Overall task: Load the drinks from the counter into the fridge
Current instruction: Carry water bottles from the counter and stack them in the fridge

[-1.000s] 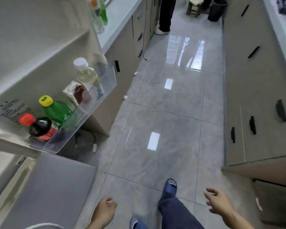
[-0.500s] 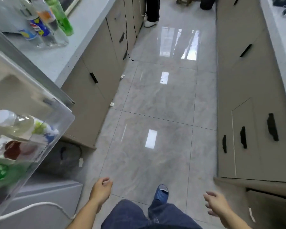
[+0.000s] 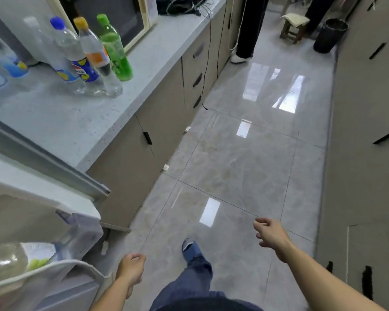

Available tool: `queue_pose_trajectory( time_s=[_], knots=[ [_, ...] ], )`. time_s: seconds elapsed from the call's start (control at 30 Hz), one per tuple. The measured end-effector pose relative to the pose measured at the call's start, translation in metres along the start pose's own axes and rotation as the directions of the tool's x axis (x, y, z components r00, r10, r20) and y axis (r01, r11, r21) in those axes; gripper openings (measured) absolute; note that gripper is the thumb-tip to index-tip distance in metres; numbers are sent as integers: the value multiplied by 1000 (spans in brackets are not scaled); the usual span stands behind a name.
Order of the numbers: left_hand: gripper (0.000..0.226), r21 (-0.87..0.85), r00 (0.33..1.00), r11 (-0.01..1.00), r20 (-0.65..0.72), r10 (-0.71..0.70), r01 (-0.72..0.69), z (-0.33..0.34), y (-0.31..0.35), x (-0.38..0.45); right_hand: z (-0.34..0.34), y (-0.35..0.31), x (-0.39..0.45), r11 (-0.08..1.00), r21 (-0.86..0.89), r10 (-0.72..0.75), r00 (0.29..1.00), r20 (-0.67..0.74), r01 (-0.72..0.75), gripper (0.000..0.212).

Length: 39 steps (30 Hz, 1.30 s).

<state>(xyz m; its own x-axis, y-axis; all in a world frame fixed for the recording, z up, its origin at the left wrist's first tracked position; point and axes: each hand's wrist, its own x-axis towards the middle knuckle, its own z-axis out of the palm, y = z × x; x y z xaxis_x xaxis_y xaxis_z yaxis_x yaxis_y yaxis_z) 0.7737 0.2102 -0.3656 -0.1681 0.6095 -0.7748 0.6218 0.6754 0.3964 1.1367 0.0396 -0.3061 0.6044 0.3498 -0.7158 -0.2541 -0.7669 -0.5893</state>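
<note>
Now both hands hang empty over the floor [image 3: 245, 167], left hand [image 3: 130, 269] loosely curled, right hand [image 3: 271, 234] with fingers spread, bottles [image 3: 94, 55] standing on the desk [image 3: 81, 122].

Left hand [image 3: 130, 269] hangs loosely curled and empty; right hand [image 3: 270, 232] reaches forward, fingers [image 3: 259, 221] apart.

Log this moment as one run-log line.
left hand empty | right hand empty | bottles on counter | fridge door open

The bottles [image 3: 85, 57] on the table [image 3: 81, 122] are smeared by motion blur, their labels unreadable. The fridge door [image 3: 32, 221] is cut off at the left edge, its contents blurred.
</note>
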Motion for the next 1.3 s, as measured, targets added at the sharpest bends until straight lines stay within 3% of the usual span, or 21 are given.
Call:
queue_pose_trajectory(
  time_s=[0.37,0.57,0.7,0.83,0.97,1.13,1.3],
  knots=[
    [13,-244,995,965,-10,101,-100,20,144,20,28,-128,107,924,-370,-72,995,76,95,23],
    [16,-355,982,919,-131,134,-173,18,200,24,28,-174,166,861,-500,-37,992,121,93,26],
    [17,-394,974,908,-218,60,-144,14,235,25,39,-225,204,827,-538,-82,981,176,165,21],
    [9,-412,950,906,-309,-37,-99,12,263,19,71,-283,231,789,-548,-80,930,358,279,23],
    [18,-428,917,899,-389,-90,-94,7,288,10,124,-352,216,718,-494,-163,809,565,490,15],
    [21,-489,824,834,-561,-76,-255,-30,332,-2,207,-428,158,608,-253,-301,514,804,752,17],
    [20,-539,673,683,-734,-93,-493,-108,381,-3,286,-499,82,498,-8,-386,230,893,867,21]
  ],
)
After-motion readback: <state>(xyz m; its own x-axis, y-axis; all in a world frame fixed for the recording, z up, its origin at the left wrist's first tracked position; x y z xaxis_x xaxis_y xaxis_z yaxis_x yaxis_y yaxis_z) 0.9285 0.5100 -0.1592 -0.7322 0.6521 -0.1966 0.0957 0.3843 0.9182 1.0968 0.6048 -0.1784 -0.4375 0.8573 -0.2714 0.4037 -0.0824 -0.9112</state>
